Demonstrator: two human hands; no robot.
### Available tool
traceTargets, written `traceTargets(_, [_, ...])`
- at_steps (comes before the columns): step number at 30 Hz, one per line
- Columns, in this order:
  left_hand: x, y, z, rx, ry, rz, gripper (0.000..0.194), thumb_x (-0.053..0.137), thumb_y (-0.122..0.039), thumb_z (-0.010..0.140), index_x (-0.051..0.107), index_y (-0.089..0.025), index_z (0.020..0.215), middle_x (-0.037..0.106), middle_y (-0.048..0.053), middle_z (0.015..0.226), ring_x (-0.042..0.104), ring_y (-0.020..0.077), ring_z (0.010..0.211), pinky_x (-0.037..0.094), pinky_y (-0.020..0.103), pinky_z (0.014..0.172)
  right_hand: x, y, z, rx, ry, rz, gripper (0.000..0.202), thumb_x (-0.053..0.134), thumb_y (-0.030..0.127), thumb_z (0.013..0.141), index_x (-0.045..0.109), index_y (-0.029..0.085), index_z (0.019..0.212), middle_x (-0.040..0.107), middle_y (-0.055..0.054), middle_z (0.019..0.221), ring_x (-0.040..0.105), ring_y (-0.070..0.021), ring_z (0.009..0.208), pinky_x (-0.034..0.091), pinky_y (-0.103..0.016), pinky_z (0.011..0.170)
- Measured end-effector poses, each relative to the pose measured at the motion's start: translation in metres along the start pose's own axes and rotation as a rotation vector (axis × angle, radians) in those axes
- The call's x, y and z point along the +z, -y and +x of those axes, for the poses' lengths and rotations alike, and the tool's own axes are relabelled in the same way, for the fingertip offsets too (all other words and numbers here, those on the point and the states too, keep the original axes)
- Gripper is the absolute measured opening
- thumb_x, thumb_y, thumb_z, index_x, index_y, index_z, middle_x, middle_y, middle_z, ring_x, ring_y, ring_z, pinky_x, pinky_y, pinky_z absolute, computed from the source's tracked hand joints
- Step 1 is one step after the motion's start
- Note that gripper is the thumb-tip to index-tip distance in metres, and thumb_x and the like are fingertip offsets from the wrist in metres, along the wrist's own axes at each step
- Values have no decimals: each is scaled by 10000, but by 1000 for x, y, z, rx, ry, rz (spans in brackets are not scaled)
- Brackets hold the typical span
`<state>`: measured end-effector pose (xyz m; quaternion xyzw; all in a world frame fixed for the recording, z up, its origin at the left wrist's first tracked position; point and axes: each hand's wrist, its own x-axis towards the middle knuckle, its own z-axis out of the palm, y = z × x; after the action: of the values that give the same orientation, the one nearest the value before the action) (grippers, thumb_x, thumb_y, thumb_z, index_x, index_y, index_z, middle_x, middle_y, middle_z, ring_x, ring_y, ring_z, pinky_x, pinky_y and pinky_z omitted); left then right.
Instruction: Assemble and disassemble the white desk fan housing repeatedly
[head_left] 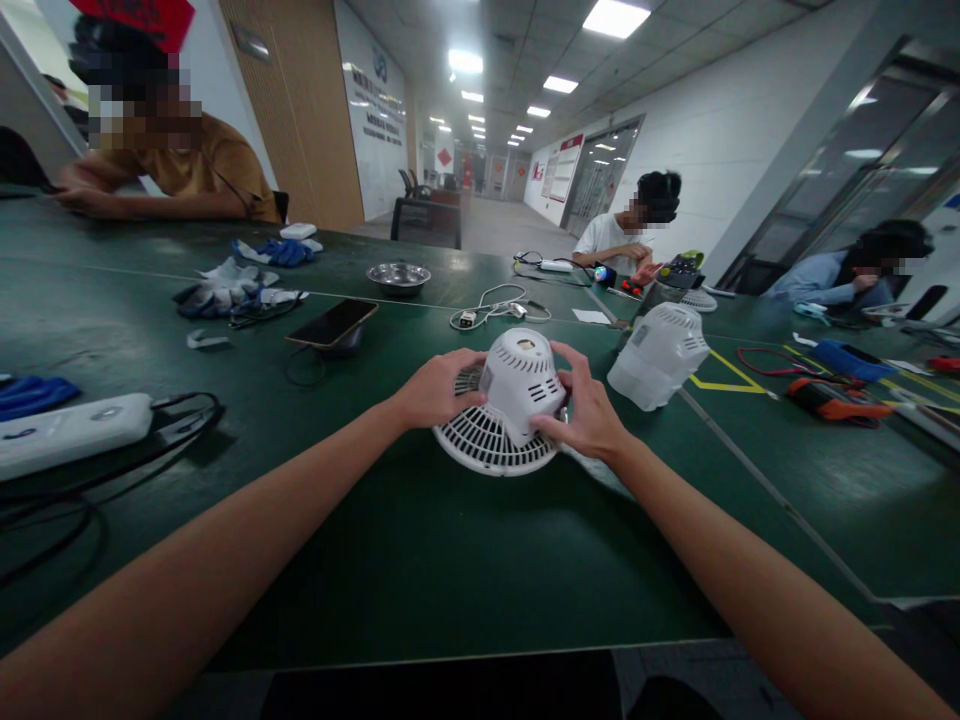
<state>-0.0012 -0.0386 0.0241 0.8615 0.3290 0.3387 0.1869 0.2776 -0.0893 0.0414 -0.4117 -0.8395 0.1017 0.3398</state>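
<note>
A white fan head (521, 385) rests face down on the green table, its round slatted grille (499, 455) against the surface and its motor housing pointing up. My left hand (442, 388) grips the housing's left side, thumb in front and fingers behind. On the other side, my right hand (585, 405) holds the housing between thumb and fingers. Part of the grille is hidden behind the housing and my hands. A stack of white translucent plastic housings (656, 358) stands to the right of my right hand.
Beyond my hands lie a coiled white cable (491, 312), a metal bowl (399, 278) and a phone (334, 323). A white power strip (75, 435) with black cords sits at left. An orange multimeter (836, 400) is at right. Several people sit around the table.
</note>
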Motion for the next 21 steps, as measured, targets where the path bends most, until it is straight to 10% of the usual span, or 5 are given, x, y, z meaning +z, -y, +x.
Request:
traceTargets(9, [12,-18,-6,68,-7,-173,1195,802,-553,726,85,-281,1644,429,193,1587,488,447,1381,381,635,1146,-1,7,-4,40,164,225,970,700,449,829,120,312,1594,743,-35,933,671,-220,633,612,-447,614])
traceTargets(21, [5,-34,-4,75,-37,-37,1104,826,-448,671,213,-285,1575,482,166,1533,594,416,1262,468,570,1084,-4,14,1,56,209,229,954,719,292,743,178,314,1528,727,3,864,660,-198,613,593,-391,592])
